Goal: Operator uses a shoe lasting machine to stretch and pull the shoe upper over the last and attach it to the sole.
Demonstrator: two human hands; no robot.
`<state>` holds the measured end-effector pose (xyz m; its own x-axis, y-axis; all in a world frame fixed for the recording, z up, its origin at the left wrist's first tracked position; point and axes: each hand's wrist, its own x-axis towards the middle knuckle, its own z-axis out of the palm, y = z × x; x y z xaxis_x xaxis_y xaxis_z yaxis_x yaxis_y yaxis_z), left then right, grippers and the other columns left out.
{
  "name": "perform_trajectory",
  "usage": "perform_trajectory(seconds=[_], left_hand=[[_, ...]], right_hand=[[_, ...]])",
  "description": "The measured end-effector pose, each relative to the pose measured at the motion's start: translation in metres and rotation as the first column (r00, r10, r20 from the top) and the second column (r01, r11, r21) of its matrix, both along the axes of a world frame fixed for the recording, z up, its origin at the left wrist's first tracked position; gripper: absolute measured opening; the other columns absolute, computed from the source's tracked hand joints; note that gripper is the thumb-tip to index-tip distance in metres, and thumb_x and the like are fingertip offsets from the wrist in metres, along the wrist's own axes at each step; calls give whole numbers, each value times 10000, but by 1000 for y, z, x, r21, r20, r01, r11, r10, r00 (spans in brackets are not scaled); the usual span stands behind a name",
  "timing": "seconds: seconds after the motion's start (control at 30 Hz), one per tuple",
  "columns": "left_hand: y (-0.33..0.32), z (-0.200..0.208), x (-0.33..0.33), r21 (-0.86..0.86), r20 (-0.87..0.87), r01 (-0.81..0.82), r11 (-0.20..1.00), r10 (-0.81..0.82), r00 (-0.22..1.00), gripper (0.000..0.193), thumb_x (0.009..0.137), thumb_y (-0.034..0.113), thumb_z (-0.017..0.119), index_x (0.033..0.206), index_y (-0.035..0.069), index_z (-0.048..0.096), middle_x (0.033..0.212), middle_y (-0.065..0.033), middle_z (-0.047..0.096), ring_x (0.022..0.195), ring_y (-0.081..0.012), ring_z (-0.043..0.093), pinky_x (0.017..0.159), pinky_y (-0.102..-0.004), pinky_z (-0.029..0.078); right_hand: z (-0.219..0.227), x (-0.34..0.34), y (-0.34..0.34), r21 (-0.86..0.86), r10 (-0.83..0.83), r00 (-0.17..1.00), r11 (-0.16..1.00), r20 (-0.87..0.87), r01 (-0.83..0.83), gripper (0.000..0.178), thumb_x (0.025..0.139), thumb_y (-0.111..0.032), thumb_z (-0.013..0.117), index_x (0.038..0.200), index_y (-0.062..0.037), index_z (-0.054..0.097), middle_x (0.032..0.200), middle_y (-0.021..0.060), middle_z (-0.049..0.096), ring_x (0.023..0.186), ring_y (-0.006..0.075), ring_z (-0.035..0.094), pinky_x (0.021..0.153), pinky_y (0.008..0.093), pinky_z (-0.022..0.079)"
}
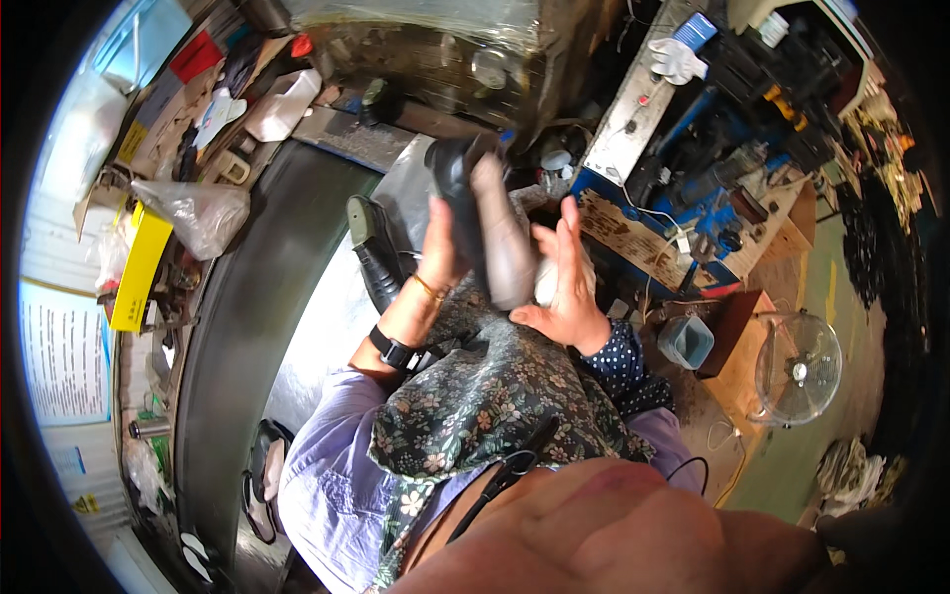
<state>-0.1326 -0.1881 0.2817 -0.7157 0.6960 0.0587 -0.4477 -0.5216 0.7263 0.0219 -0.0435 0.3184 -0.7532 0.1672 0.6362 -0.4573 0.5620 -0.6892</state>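
In the head view, a dark shoe (469,216) is held up between the person's two hands, above the floral apron (465,401) over the lap, with a pale sole-shaped part (508,247) along its right side; both are badly blurred, so whether the two are joined cannot be told. The left hand (440,259) is against or just beside the shoe's left side, thumb pointing up; its fingers are mostly hidden, so how firmly it grips, if at all, is unclear. The right hand (574,297) is open, fingers spread and thumb reaching toward the lower end of the pale part, contact uncertain. Work on this shoe looks under way rather than finished, since it is up between the hands and not set down; the blur hides which details are done or left. A black shoe (374,255) lies near the left forearm, beside the conveyor belt (259,252), and whether it is complete cannot be judged from here.
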Motion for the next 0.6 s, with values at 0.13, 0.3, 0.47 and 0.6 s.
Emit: perform_trajectory(seconds=[0.13,0.3,0.47,0.6], left_hand=[[-53,4,-6,-642,-445,39,766,-413,795,723,903,621,526,1290,12,482,1178,-142,631,1086,-252,598,934,-396,469],[-100,-36,25,-823,-495,-3,568,-716,492,794,868,383,711,1469,49,315,1249,-227,583,1157,-333,573,963,-377,458],[-161,-76,-29,-597,-701,-709,375,186,688,631,864,217,730,1383,-7,449,1374,-180,508,1281,-272,479,1076,-400,368],[-175,-103,-55,-673,-682,-712,199,205,702,802,791,332,776,1365,-92,410,1356,-277,487,1273,-359,478,1059,-400,384]], right_hand=[[-29,-12,-6,-780,632,761,546,144,-305,911,851,-397,714,1514,-36,205,1550,140,261,1351,264,386,1100,387,324],[-76,7,-20,-765,754,323,633,572,-121,562,887,-154,600,1408,-1,454,1387,111,519,1287,189,461,1075,297,344],[-85,-14,-11,-937,713,636,348,294,43,535,848,-136,513,1353,39,480,1285,148,585,1125,197,594,980,318,472],[-78,-102,15,-931,552,797,363,246,36,506,828,-117,543,1307,46,533,1244,136,610,1098,192,599,989,301,453]])
